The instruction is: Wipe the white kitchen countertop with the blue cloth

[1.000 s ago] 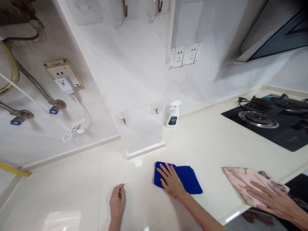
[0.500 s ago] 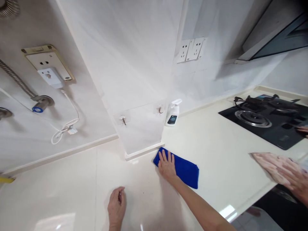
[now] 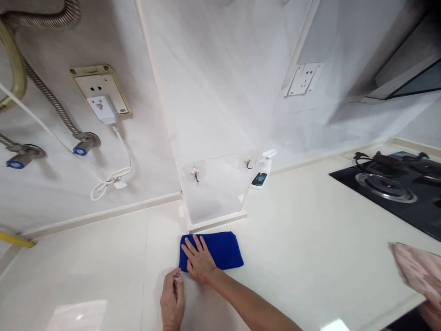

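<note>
A folded blue cloth point(image 3: 225, 250) lies on the pale countertop, just in front of the base of a white wall pillar. My right hand point(image 3: 201, 264) rests flat on its left half, fingers spread and pressing down. Beside the cloth's near left corner is my left hand point(image 3: 172, 299), its fingers curled towards the thumb. The fingertips come right up to that corner; whether they touch it I cannot tell. Nothing shows inside the curled fingers.
A white spray bottle point(image 3: 262, 172) stands behind the pillar's right edge. Farther right is a black gas hob point(image 3: 389, 188). Another person's hand point(image 3: 432, 312) holds a pinkish patterned cloth point(image 3: 418, 271). A yellow pipe point(image 3: 15, 239) lies at the far left.
My right hand has slid the blue cloth leftwards along the pillar's base, close to my left hand. The camera view has turned left. The other person's cloth has also shifted.
</note>
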`<state>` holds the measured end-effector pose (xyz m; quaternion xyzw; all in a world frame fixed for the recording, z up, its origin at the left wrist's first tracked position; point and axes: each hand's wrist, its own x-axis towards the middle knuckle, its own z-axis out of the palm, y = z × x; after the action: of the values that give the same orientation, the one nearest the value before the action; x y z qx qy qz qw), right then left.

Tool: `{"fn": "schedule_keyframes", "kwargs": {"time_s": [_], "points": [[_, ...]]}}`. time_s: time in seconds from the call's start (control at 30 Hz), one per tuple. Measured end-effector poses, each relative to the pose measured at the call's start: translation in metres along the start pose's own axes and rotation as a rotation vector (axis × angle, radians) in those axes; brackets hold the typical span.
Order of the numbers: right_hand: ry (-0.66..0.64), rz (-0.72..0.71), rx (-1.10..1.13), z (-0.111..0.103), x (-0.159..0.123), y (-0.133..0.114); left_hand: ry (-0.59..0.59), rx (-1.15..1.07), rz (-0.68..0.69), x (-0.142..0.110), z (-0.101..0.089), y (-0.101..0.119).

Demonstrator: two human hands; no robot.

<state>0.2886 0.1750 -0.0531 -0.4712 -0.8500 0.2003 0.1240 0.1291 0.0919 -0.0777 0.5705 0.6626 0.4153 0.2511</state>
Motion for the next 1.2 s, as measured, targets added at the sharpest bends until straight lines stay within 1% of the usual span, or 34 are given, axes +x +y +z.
{"fn": "schedule_keyframes", "kwargs": {"time_s": [0.1, 0.13, 0.2, 0.27, 0.33, 0.43, 0.53, 0.63, 0.73, 0.83, 0.93, 1.0, 1.1, 1.2], "points": [[-0.045, -0.062, 0.036, -0.006, 0.007, -0.014, 0.137, -0.053, 0.002, 0.002, -0.002, -0.005], [-0.057, -0.088, 0.043, -0.007, 0.004, -0.016, 0.184, -0.056, 0.001, 0.003, -0.002, -0.007], [-0.076, -0.166, 0.051, -0.008, -0.012, -0.018, 0.251, -0.044, -0.009, 0.005, -0.004, -0.012], [-0.08, -0.242, 0.065, -0.008, -0.04, -0.016, 0.269, -0.024, -0.022, 0.009, -0.004, -0.017], [-0.06, -0.282, 0.1, -0.008, -0.075, -0.012, 0.247, -0.015, -0.034, 0.012, -0.004, -0.021], [-0.022, -0.277, 0.163, -0.012, -0.128, -0.002, 0.181, -0.031, -0.065, 0.016, -0.002, -0.022], [-0.028, -0.195, 0.22, -0.022, -0.174, 0.014, 0.126, -0.02, -0.129, 0.017, -0.001, -0.016], [0.006, -0.079, 0.239, -0.032, -0.207, 0.033, 0.072, 0.027, -0.179, 0.017, -0.002, -0.007], [0.057, 0.014, 0.216, -0.039, -0.224, 0.045, 0.026, 0.076, -0.206, 0.018, -0.002, 0.001], [0.129, 0.106, 0.149, -0.04, -0.231, 0.046, -0.001, 0.139, -0.212, 0.019, -0.002, 0.008], [0.227, 0.172, 0.028, -0.032, -0.239, 0.048, -0.013, 0.172, -0.216, 0.02, -0.001, 0.014], [0.321, 0.26, -0.062, -0.021, -0.245, 0.055, -0.018, 0.199, -0.237, 0.02, -0.001, 0.02], [0.482, 0.374, -0.168, -0.005, -0.256, 0.076, -0.044, 0.237, -0.277, 0.018, -0.001, 0.025], [0.604, 0.389, -0.176, 0.001, -0.264, 0.1, -0.058, 0.259, -0.289, 0.019, -0.002, 0.025]]}}
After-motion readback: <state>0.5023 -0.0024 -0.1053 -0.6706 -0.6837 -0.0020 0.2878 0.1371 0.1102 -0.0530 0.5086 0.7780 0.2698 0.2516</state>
